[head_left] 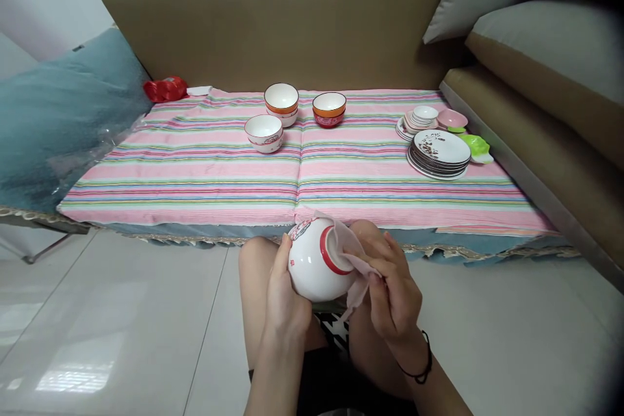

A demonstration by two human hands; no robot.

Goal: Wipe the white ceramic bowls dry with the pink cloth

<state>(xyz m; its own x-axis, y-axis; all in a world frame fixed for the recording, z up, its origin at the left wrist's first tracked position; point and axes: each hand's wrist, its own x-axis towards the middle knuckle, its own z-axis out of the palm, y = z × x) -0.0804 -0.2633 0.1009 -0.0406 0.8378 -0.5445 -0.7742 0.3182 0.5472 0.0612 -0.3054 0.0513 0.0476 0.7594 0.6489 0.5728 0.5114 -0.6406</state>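
Cupping the white bowl [314, 271] from its left, the left hand [283, 296] had its fingers pressed together along the side; the bowl lay tilted between both hands' fingers; the right hand [396, 296] pinched a pink cloth [355, 261] in its fingertips against the red-ringed foot.

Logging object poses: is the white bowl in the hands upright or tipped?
Tipped. The left hand holds the white bowl on its side, red rim facing the right hand and its pink cloth.
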